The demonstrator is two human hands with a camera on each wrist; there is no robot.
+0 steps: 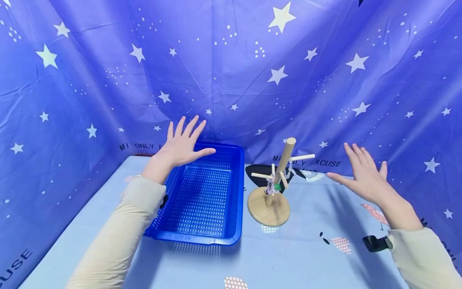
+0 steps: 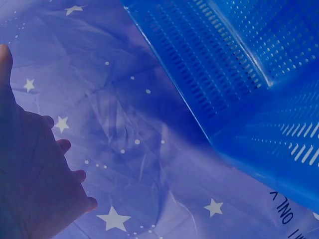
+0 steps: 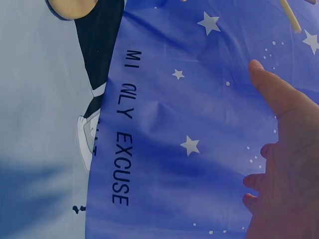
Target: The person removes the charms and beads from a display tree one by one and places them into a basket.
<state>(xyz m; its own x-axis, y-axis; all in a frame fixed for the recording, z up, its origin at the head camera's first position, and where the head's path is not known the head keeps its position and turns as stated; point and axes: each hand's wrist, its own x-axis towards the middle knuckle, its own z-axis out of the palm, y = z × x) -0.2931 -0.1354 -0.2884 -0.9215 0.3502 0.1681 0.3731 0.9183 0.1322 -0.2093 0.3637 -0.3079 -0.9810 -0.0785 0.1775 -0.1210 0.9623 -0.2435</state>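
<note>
Backdrop is a blue-purple star cloth hanging across the whole top half of the head view, creased, with white stars and little dot clusters. Black lettering runs along its bottom edge at mid-right; the right wrist view reads "MI ONLY EXCUSE". More letters sit in the lower left corner. Below it is a pale blue tablecloth with a black cartoon patch near center and pink dotted blobs lower right.

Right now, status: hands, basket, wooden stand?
Left hand open, raised over blue basket, touching nothing. Right hand open, in the air right of wooden peg stand. Small trinkets hang on its pegs. Nothing between hands and either.
</note>
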